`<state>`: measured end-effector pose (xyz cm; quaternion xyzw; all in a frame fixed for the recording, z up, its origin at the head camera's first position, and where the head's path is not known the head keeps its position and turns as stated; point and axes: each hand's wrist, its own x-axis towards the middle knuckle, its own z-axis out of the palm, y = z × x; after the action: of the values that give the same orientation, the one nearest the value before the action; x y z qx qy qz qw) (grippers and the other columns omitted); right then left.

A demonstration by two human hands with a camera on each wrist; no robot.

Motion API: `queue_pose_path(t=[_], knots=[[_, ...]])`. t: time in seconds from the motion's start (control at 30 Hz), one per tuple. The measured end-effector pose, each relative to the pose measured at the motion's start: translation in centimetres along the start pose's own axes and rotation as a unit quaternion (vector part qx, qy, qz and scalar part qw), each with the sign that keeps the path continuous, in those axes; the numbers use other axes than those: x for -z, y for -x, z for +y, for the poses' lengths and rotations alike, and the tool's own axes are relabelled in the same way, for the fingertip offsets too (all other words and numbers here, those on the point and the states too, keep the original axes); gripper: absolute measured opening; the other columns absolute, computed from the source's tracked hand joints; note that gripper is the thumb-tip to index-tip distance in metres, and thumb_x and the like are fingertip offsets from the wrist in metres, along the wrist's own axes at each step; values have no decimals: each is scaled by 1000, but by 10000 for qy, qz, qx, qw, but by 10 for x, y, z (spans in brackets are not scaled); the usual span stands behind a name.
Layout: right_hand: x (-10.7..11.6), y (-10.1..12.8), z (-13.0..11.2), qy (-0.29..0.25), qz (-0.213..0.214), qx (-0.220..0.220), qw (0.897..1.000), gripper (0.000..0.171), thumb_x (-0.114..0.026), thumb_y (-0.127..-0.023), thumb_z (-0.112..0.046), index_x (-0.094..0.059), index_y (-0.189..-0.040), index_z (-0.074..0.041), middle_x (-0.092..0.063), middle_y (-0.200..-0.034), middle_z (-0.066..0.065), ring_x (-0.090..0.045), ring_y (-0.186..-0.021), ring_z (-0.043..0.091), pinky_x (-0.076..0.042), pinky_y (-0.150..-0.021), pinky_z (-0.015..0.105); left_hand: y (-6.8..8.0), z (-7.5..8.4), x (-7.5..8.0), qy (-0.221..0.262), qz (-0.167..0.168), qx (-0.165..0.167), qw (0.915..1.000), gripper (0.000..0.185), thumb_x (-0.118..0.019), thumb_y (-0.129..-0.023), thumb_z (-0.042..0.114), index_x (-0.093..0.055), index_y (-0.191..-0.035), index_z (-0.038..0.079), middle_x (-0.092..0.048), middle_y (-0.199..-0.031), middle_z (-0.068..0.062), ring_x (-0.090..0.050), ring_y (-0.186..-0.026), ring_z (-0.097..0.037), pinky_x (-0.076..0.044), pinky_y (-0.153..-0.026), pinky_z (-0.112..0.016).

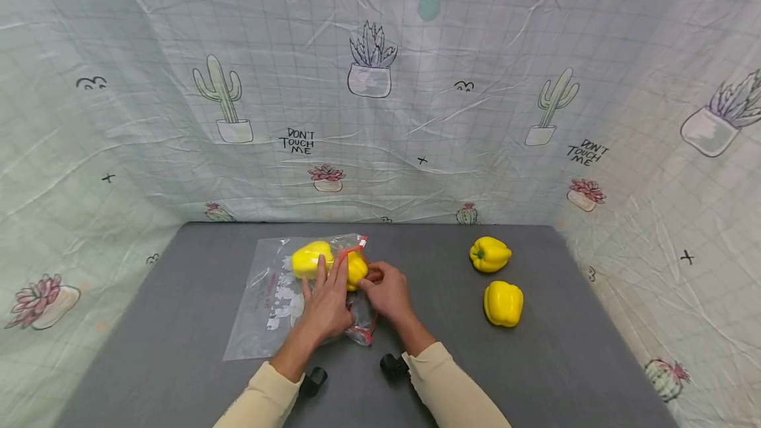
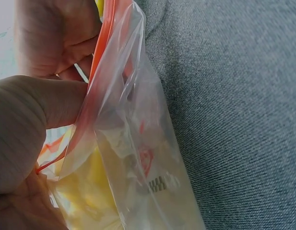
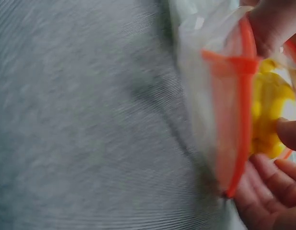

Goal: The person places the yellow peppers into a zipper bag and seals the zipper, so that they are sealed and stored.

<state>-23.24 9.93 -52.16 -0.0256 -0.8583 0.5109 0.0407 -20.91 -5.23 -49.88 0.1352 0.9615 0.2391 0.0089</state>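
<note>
A clear resealable bag (image 1: 246, 329) with a red zip edge lies on the grey table, its mouth facing right. One yellow bell pepper (image 1: 310, 259) is inside it. A second yellow bell pepper (image 1: 357, 271) sits at the mouth, partly within the red edge. My left hand (image 1: 326, 306) lies over the bag near the mouth, fingers spread across the plastic. In the left wrist view its thumb (image 2: 61, 100) hooks the red zip edge. From the right, my right hand (image 1: 389, 291) holds the second pepper; in the right wrist view, thumb and fingers flank that pepper.
Two more yellow bell peppers, one farther back (image 1: 490, 254) and one nearer (image 1: 503, 304), rest on the right side of the grey table (image 1: 440, 375). A cactus-print sheet (image 1: 428, 111) hangs behind the table and along both sides. Black wrist cameras sit at both cuffs.
</note>
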Motion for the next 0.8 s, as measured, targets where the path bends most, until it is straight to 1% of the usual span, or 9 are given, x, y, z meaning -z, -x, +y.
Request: queue_pose_path(t=[0.17, 0.27, 0.4, 0.5, 0.57, 0.67, 0.8], knots=[[-1, -5, 6, -458, 109, 51, 9989, 27, -79, -89, -9, -72, -114, -3, -77, -94, 12, -72, -82, 20, -61, -76, 37, -1, 1, -1, 22, 16, -6, 10000, 113, -80, -69, 4, -22, -166, 7, -12, -178, -7, -4, -162, -48, -7, -117, -84], [-2, -8, 9, -577, 134, 134, 9982, 22, -78, -90, -7, -72, -110, -5, -77, -92, 12, -71, -82, 19, -59, -76, 35, -1, 1, -1, 55, 4, 5, 10000, 113, -79, -69, 3, -23, -166, 8, -11, -178, -6, -4, -162, -47, -7, -117, -84], [-5, -10, 10, -314, -40, 209, 9993, 18, -79, -92, -11, -72, -107, -6, -78, -97, 10, -71, -86, 19, -60, -80, 36, -2, 0, -1, 70, -23, 23, 10000, 113, -80, -68, 3, -23, -166, 9, -10, -178, -5, -4, -163, -47, -6, -117, -84], [-6, -9, 7, -27, -232, 288, 9993, 19, -78, -93, -17, -74, -108, -7, -78, -103, 10, -73, -92, 23, -61, -85, 41, -2, 0, -1, 98, -34, 33, 9999, 114, -80, -69, 3, -22, -167, 9, -9, -178, -5, -3, -163, -46, -5, -117, -84], [-6, -9, 4, 8, -313, 300, 9991, 22, -78, -93, -18, -75, -111, -7, -78, -107, 10, -74, -97, 26, -61, -88, 44, -3, 0, 0, 107, -20, 32, 9999, 113, -81, -69, 4, -22, -166, 9, -9, -178, -5, -3, -163, -46, -5, -118, -84], [-6, -9, 4, -206, -276, 276, 9990, 24, -78, -93, -16, -75, -114, -5, -78, -110, 13, -75, -101, 29, -61, -91, 45, -3, 0, 0, 95, -72, 50, 9999, 114, -82, -70, 6, -21, -167, 9, -9, -178, -5, -2, -163, -45, -6, -118, -83], [-8, -8, 6, -648, -38, 208, 9977, 23, -79, -91, -11, -76, -112, -2, -79, -108, 15, -76, -99, 29, -62, -90, 44, -3, 0, 0, 94, -121, 57, 9999, 115, -83, -71, 8, -21, -167, 9, -10, -178, -5, -3, -163, -45, -6, -118, -83]])
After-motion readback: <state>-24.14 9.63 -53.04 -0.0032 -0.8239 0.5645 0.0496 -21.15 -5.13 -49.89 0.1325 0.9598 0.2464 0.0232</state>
